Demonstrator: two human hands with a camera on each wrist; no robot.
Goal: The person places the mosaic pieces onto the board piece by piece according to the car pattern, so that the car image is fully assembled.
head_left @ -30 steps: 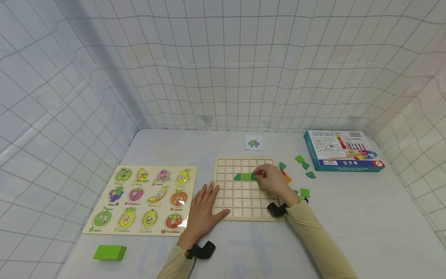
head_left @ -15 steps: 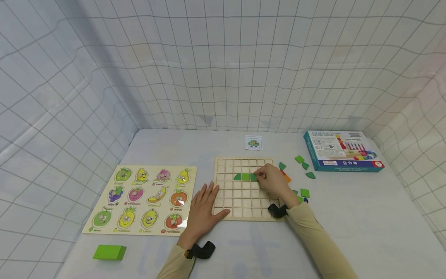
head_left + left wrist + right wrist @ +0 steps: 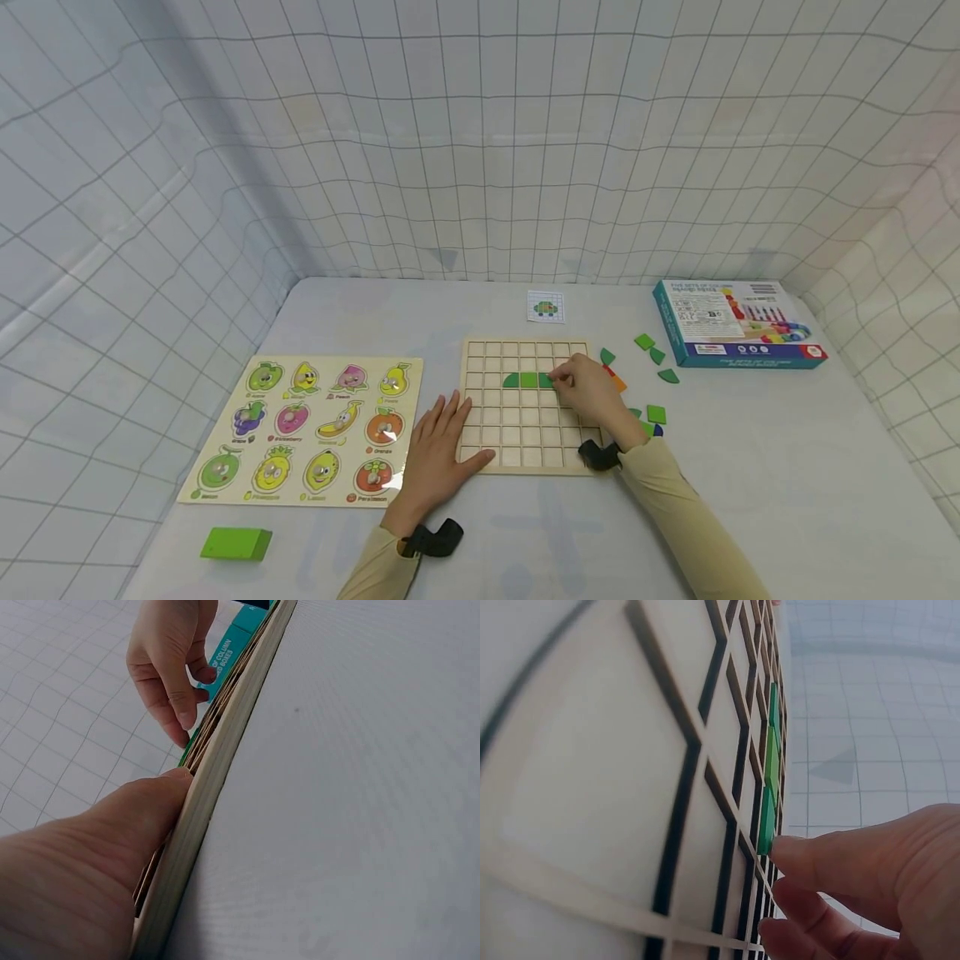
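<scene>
Right hand (image 3: 590, 392) edged rightward over grid board (image 3: 521, 427), white tabletop (image 3: 765, 467), grid-lined walls (image 3: 525, 133)

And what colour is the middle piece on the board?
Bright green; the middle piece shows best in head view.

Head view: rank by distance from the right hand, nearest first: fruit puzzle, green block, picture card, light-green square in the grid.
From the right hand:
1. Light-green square: just left, on the grid.
2. Picture card: beyond the grid.
3. Fruit puzzle: left side.
4. Green block: near left corner.
</scene>
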